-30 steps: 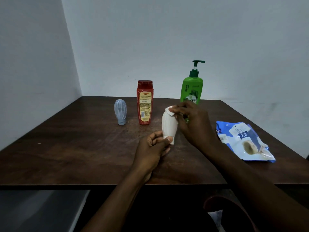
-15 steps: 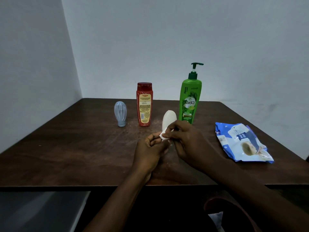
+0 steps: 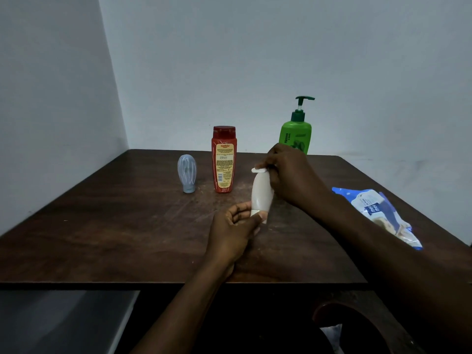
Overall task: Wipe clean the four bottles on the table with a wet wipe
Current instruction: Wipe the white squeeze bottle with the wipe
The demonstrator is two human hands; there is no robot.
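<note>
A small white bottle (image 3: 260, 194) stands cap-down near the middle of the brown table (image 3: 127, 226). My left hand (image 3: 233, 233) pinches its cap at the bottom. My right hand (image 3: 288, 175) holds a white wet wipe (image 3: 258, 170) against the bottle's top end. Behind stand a red bottle (image 3: 224, 159), a pale blue bottle (image 3: 187, 173) on its cap to the left, and a green pump bottle (image 3: 297, 129) partly hidden by my right hand.
A blue and white wet wipe pack (image 3: 378, 213) lies at the table's right side. Walls close the table in at the back and left. A dark red rounded object (image 3: 357, 325) sits below the table's front edge.
My right hand slid the wipe from the bottle's lower end, near my left hand, up to its top. The left hand kept its hold on the cap.
</note>
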